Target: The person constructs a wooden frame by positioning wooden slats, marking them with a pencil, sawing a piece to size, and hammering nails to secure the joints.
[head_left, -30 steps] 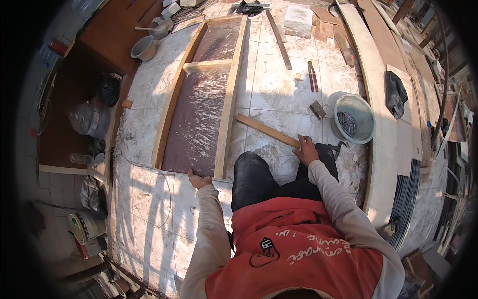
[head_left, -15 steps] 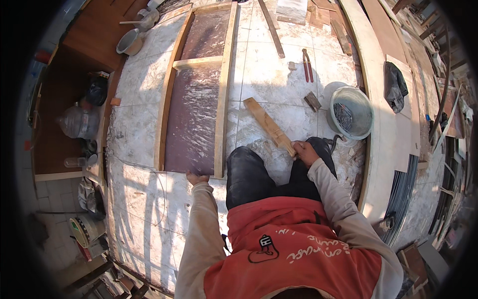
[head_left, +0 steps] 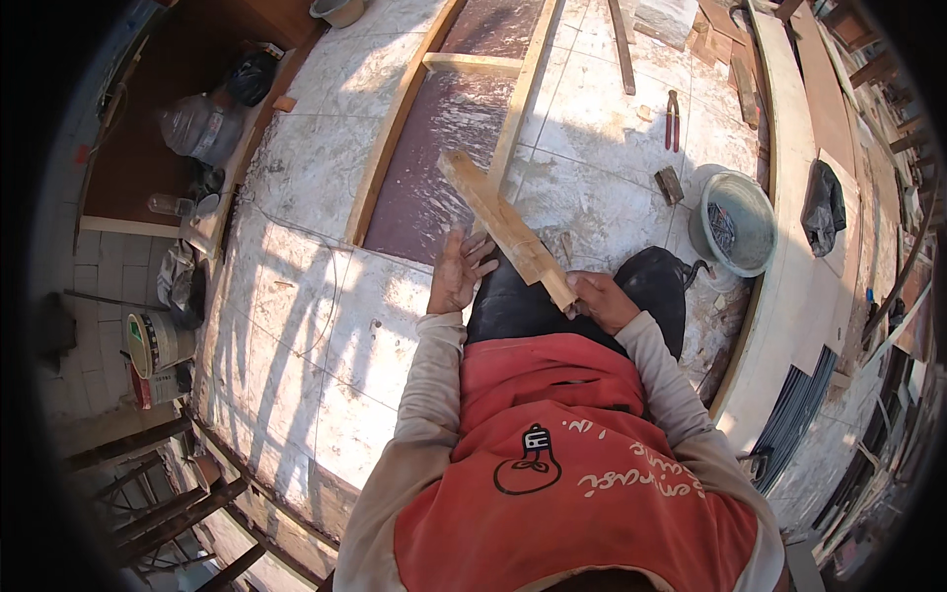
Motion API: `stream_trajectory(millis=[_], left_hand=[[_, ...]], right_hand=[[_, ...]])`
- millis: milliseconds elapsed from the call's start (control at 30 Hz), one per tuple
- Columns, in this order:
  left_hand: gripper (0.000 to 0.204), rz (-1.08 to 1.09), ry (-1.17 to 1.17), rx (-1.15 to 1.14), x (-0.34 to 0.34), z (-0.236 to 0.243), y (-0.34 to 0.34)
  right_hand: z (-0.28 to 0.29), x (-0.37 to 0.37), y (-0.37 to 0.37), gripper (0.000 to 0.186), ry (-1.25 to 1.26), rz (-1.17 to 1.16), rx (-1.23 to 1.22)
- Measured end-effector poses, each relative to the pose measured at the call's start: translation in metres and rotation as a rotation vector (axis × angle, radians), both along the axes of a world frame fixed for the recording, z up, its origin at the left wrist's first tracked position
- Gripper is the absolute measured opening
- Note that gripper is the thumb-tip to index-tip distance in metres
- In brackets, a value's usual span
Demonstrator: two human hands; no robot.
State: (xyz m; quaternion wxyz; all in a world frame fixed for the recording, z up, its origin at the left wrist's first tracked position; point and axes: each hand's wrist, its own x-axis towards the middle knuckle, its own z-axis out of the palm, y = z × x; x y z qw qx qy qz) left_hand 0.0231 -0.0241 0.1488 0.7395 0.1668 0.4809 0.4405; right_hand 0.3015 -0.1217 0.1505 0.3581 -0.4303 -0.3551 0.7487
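A short wooden board (head_left: 498, 222) is held at a slant above my knees, its lower end in my right hand (head_left: 602, 301), whose fingers are wrapped round it. My left hand (head_left: 460, 268) is just left of the board, fingers apart and palm partly turned up; I cannot tell whether it touches the wood. Beyond lies a long timber frame (head_left: 390, 148) with a crosspiece (head_left: 473, 64) and a scuffed purplish-brown panel (head_left: 424, 158) between its rails. My dark-trousered knees are under the board.
On the tiled floor (head_left: 286, 296) to the right are red-handled pincers (head_left: 672, 123), a small block (head_left: 669, 185) and a bucket of nails (head_left: 732, 222). Long planks (head_left: 789, 118) and a black bag (head_left: 821, 207) line the right side. A cabinet, jug (head_left: 202, 128) and tubs (head_left: 150, 345) sit left.
My left hand has left the frame's end and moved right to beside the board. My right hand has drawn the board up and leftward over my lap. The whole view has shifted.
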Motion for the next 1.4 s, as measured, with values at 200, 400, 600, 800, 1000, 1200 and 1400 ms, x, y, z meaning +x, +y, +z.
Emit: stream_trajectory(millis=[200,400,600,800,1000,1200,1400], left_hand=[[0.037,0.225,-0.102,0.154,-0.051,-0.035,-0.017],[0.042,0.534,-0.180,0.104,-0.128,-0.095,-0.009],[0.041,0.602,0.028,-0.100,-0.169,-0.170,0.001],[0.038,0.414,0.367,0.084,-0.183,-0.190,0.026],[0.045,0.676,-0.076,-0.008,-0.195,-0.210,0.049],[0.044,0.649,-0.105,-0.042,-0.189,-0.214,0.055],[0.044,0.633,-0.135,0.051,-0.188,-0.213,0.053]], right_hand=[[0.025,-0.062,0.001,0.050,-0.356,0.262,0.219],[-0.017,-0.015,-0.028,0.046,-0.685,0.002,0.211],[-0.046,0.003,-0.061,0.038,-0.526,-0.257,-0.120],[-0.064,-0.002,-0.032,0.035,-0.524,-0.274,-0.147],[-0.065,-0.017,-0.002,0.037,-0.695,-0.130,-0.022],[-0.083,-0.008,0.006,0.039,-0.770,-0.113,-0.034],[-0.098,0.001,0.005,0.043,-0.808,-0.096,-0.017]])
